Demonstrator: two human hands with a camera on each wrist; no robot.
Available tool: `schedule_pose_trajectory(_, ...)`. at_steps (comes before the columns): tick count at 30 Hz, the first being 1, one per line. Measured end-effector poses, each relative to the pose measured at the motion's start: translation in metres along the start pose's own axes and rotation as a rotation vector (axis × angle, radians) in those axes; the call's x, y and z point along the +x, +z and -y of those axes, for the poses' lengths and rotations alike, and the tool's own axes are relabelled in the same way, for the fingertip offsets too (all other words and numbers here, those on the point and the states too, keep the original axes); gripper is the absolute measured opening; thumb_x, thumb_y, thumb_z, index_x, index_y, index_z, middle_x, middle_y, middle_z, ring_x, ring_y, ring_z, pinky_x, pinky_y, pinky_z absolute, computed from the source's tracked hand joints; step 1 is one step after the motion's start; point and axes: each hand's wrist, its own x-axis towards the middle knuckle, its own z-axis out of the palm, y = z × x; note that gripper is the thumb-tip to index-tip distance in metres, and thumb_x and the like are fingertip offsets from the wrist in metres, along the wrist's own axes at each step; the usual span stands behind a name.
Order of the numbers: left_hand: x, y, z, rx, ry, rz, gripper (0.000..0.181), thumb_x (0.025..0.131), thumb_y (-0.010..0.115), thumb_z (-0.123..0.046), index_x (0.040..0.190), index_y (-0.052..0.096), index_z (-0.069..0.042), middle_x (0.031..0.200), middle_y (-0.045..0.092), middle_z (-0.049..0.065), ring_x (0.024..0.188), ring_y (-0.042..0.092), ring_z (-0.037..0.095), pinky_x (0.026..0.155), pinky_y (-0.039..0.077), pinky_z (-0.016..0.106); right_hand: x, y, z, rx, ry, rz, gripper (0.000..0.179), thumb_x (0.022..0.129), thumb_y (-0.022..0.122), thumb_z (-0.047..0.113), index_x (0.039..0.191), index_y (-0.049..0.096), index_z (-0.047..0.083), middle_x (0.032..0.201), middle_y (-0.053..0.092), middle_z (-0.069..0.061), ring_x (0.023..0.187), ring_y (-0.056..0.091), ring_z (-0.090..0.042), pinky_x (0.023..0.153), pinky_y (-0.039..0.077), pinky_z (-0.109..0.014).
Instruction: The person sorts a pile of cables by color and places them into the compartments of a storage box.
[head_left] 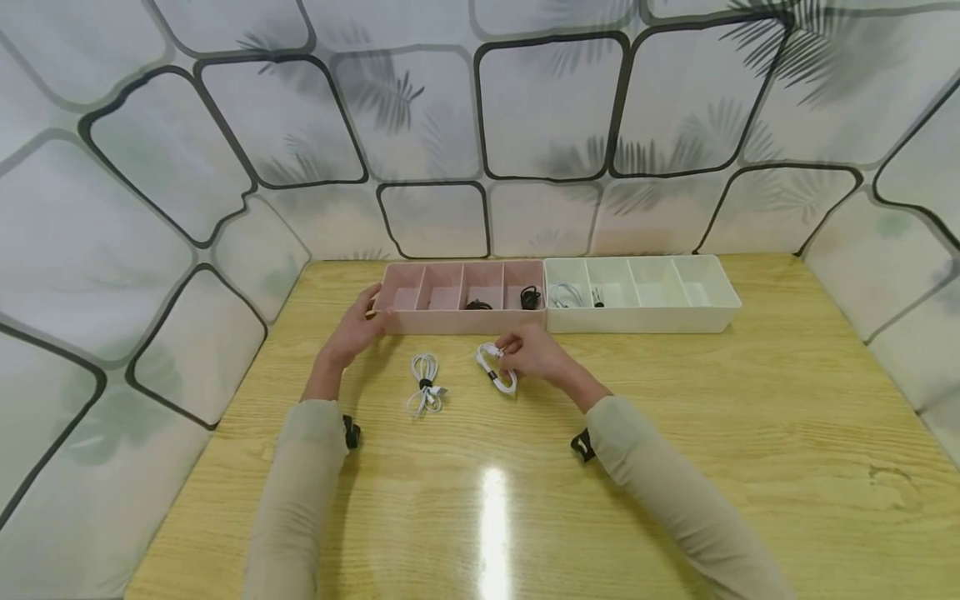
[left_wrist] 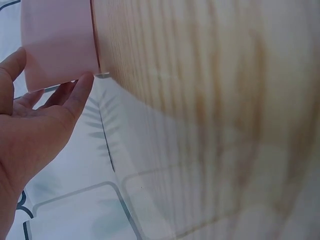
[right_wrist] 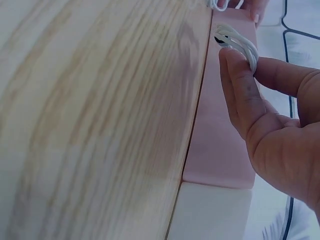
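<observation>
My right hand (head_left: 534, 353) pinches a coiled white cable (head_left: 495, 368) by its right side, in front of the pink divided box (head_left: 465, 322). The right wrist view shows the cable's loops (right_wrist: 242, 45) between thumb and fingers, with a dark tie on them. My left hand (head_left: 356, 331) rests on the left end of the pink box, fingers fairly straight. In the left wrist view, its thumb and fingertips touch the box end (left_wrist: 60, 45). Between the hands, another bundled white cable (head_left: 426, 385) with a black tie lies on the table.
Two black cables, one low coil (head_left: 478, 305) and one upright loop (head_left: 530, 297), sit in the pink box's right compartments. A white divided box (head_left: 645, 320) adjoins it, holding a white cable (head_left: 566, 294) and a small black-tied cable (head_left: 597, 297). Patterned cloth (head_left: 555, 108) stands behind the wooden table.
</observation>
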Motion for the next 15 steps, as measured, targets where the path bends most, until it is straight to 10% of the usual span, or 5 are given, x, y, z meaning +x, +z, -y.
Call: schedule_pose_trajectory(15, 0.0, -0.001, 0.003, -0.006, 0.007, -0.004, 0.068, 0.105, 0.049, -0.017, 0.159, 0.01, -0.003, 0.155, 0.026, 0.032, 0.137, 0.037, 0.047, 0.098, 0.042, 0.052, -0.006, -0.026, -0.005, 0.067, -0.012, -0.047, 0.035, 0.089, 0.067, -0.003, 0.122, 0.06, -0.013, 0.102, 0.065, -0.02, 0.084, 0.066, -0.021, 0.071, 0.058, -0.029)
